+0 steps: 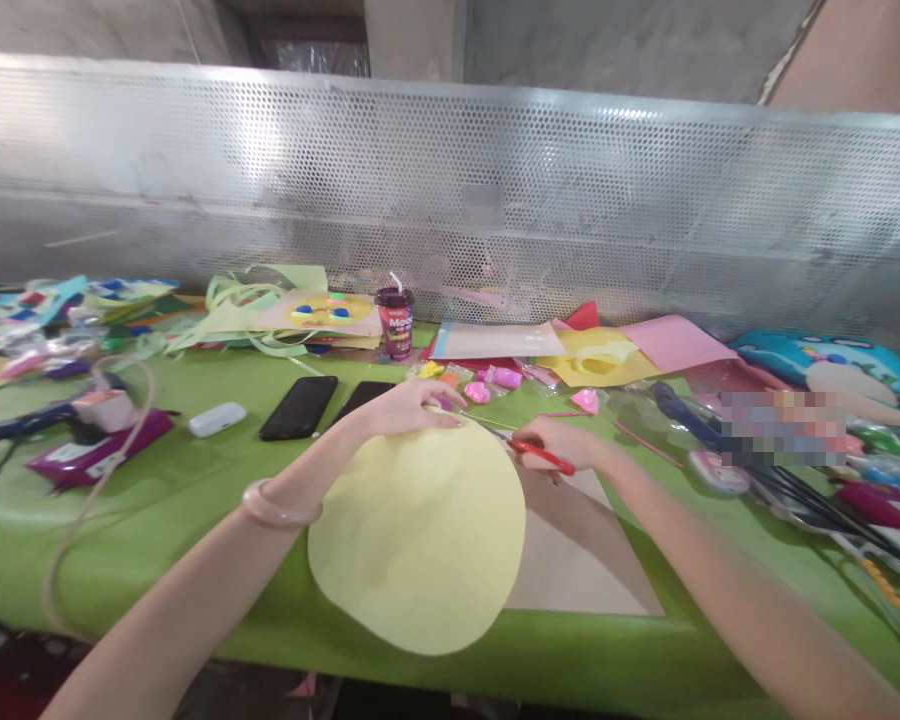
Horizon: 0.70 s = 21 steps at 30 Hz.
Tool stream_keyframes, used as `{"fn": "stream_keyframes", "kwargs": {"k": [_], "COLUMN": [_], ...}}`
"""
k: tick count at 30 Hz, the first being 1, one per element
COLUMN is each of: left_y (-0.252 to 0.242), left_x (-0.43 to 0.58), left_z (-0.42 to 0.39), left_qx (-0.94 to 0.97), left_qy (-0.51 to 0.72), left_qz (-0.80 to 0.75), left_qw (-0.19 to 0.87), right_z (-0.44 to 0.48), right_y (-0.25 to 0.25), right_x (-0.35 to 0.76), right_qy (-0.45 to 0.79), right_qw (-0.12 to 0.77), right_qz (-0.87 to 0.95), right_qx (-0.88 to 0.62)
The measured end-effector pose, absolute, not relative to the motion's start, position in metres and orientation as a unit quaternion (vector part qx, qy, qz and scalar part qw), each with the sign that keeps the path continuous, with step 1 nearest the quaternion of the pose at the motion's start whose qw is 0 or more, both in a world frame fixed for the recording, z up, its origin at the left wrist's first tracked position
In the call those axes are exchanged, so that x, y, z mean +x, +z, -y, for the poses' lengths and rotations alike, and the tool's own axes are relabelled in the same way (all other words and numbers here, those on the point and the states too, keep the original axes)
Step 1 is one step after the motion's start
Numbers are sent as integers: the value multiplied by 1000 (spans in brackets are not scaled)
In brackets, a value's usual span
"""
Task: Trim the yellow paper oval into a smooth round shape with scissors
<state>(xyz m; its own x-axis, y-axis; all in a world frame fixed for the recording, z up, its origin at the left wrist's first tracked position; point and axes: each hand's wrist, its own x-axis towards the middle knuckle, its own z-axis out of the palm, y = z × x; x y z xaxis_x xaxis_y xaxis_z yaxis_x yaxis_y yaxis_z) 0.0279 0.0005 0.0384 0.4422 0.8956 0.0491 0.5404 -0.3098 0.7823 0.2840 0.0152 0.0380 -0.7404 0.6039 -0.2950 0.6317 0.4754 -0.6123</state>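
A large, roughly round sheet of pale yellow paper [420, 540] is held up in front of me, its lower edge reaching past the table's front. My left hand [409, 405] pinches its top edge. Red-handled scissors [541, 457] are in my right hand [562, 445], at the paper's upper right edge. Their blades point left toward my left hand and are partly hidden. Beneath the round paper, a whitish sheet [585, 560] lies on the green table.
Behind the paper are a black phone [298, 408], a white case [217, 420] and a purple drink cup [396, 325] with a straw. Coloured sheets [679, 350] lie at the back. A purple power strip [105, 450] is at left; cables [780, 490] and packets clutter the right.
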Motion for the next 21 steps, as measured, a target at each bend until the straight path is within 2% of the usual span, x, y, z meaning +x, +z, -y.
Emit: {"fn": "stream_keyframes", "kwargs": {"k": [21], "left_y": [34], "left_x": [27], "left_z": [-5], "left_qx": [785], "left_qy": [234], "left_qz": [-472], "left_qw": [325], "right_z": [-9], "right_y": [45], "right_x": [281], "right_qy": [-341], "right_qw": [32], "right_qz": [-862], "right_qx": [375]}}
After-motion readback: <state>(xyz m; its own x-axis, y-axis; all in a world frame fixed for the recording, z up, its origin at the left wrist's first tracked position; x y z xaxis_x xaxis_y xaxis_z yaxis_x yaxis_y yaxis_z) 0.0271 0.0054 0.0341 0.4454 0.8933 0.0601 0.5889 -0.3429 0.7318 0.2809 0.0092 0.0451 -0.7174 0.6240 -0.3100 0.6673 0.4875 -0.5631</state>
